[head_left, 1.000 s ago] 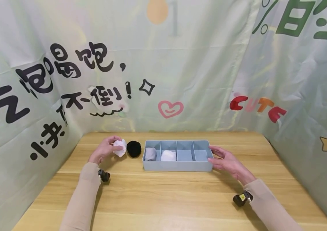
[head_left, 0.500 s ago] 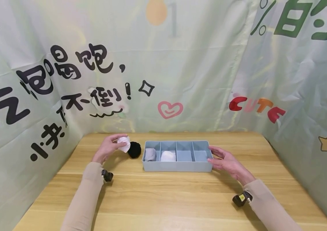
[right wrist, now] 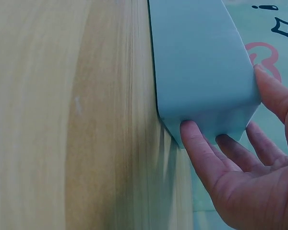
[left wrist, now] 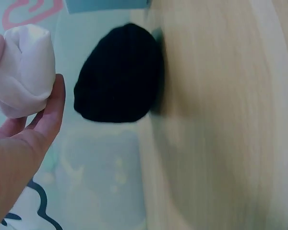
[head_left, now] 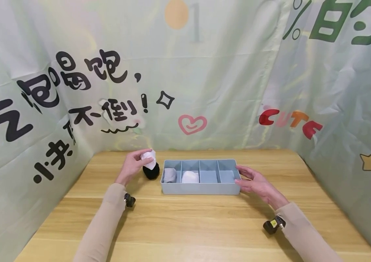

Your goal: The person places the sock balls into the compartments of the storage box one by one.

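My left hand (head_left: 132, 166) pinches a white rolled-up sock (head_left: 148, 159) between thumb and fingers, raised over the table. In the head view it partly covers a black rolled-up sock (head_left: 151, 171); the left wrist view shows the black sock (left wrist: 122, 76) beside the white one (left wrist: 26, 72), with a gap between them. To the right sits a blue-grey divided box (head_left: 202, 188). A grey rolled sock (head_left: 170, 175) lies in its leftmost compartment and a white one (head_left: 190, 177) in the second. My right hand (head_left: 257, 185) touches the box's right end with its fingertips, seen closely on the box (right wrist: 206, 57).
The wooden table (head_left: 185, 225) runs toward me in front of the box. A printed fabric curtain (head_left: 224, 91) stands behind the table and along both sides. The box's two right-hand compartments (head_left: 209, 176) show their bare floors.
My left hand has carried the white sock to the right and upward, from left of the black sock to above it. My right hand stays at the box.
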Demonstrator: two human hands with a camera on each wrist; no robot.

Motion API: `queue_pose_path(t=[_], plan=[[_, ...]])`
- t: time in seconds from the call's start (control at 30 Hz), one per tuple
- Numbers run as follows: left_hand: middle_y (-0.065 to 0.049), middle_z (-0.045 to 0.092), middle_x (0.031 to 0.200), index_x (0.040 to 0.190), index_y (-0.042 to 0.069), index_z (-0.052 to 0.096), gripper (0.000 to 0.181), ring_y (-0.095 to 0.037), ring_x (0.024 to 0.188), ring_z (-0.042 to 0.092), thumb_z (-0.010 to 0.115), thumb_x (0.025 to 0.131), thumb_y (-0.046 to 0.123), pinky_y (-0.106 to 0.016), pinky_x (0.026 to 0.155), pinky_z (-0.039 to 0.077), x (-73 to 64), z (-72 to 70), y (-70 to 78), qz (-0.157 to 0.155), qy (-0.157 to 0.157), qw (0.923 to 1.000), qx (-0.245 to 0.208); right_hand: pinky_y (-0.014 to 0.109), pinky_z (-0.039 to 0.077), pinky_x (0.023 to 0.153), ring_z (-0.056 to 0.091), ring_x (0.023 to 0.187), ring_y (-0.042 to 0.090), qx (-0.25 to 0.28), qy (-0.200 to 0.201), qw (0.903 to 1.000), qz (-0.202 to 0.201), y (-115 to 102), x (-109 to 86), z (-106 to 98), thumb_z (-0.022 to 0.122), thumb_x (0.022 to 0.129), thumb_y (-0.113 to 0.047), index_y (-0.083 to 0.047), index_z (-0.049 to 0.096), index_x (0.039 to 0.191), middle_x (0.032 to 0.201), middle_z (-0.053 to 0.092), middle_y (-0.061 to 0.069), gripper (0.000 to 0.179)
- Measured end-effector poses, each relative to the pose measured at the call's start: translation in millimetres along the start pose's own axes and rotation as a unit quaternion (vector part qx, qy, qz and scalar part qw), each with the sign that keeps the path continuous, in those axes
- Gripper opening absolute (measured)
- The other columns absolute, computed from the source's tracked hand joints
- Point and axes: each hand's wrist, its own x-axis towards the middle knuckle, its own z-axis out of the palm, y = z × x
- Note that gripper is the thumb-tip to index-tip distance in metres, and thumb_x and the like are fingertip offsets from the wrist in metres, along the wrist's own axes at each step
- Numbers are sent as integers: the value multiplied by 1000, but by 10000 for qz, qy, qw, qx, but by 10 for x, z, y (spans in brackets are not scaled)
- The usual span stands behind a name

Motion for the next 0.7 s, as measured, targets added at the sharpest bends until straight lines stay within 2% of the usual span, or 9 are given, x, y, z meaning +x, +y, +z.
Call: queue_pose_path(t=[0.13, 0.3, 0.53, 0.7], plan=[[-20, 66, 119, 126, -2, 63, 46, -8, 91, 64, 77, 84, 10, -20, 75, 55, 22, 104, 21, 138, -56, 9999, -55, 39, 51, 97, 51, 127, 29, 42, -17, 10000, 6, -8, -1, 5, 68, 93, -14, -1, 22, 154, 160, 13, 29, 78], [-22, 65, 119, 127, -1, 63, 46, -9, 90, 64, 77, 84, 8, -22, 73, 55, 34, 258, 34, 165, -28, 9996, -211, 39, 51, 97, 43, 134, 39, 74, -12, 10000, 36, -16, 1, 8, 68, 93, -14, -1, 22, 154, 159, 14, 29, 79], [-27, 65, 115, 128, 3, 65, 47, -9, 87, 64, 78, 84, 11, -20, 72, 54, 37, 452, 76, 316, -59, 9992, -237, 39, 52, 97, 51, 127, 28, 7, 29, 10000, 62, 18, 5, -11, 70, 92, -16, -3, 23, 155, 161, 13, 27, 79], [-21, 69, 113, 128, 8, 66, 47, -9, 85, 64, 79, 83, 14, -20, 71, 54, 41, 590, 116, 272, 33, 9996, -95, 39, 51, 98, 53, 125, 23, 5, 7, 10000, 32, 3, -1, -1, 69, 92, -16, -2, 23, 154, 161, 13, 27, 79]])
